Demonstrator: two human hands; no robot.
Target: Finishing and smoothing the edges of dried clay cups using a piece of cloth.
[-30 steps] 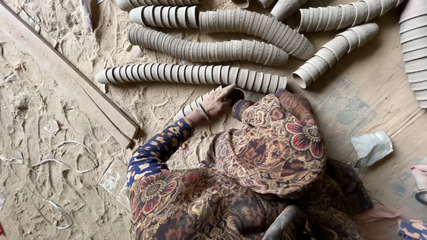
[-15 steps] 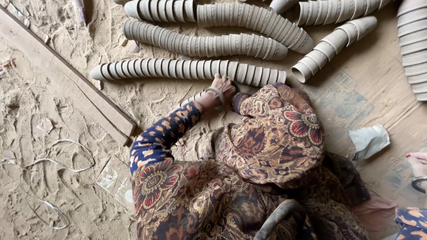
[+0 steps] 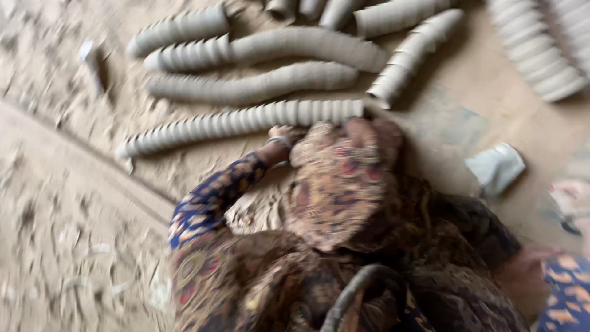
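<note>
The frame is blurred. My left hand (image 3: 279, 134), with a bangle at the wrist and a blue patterned sleeve, reaches up past my cloth-covered knee (image 3: 344, 178) to the near row of nested grey clay cups (image 3: 239, 123) lying on the sandy floor. Its fingers are partly hidden behind the knee cloth, close to the row's right part. My right hand (image 3: 530, 270) shows at the lower right beside my patterned skirt, with a blue and orange sleeve behind it. The blur hides whether it holds anything.
More rows of nested clay cups (image 3: 258, 86) lie beyond, and others curve away at the top right (image 3: 541, 55). A crumpled white cloth (image 3: 495, 169) lies on the right. A long wooden plank (image 3: 74, 160) crosses the left. Clay scraps litter the floor.
The view has swung and blurred. My left hand stays by the near row of cups, now more hidden by my knee. My right hand has come further into view at the lower right.
</note>
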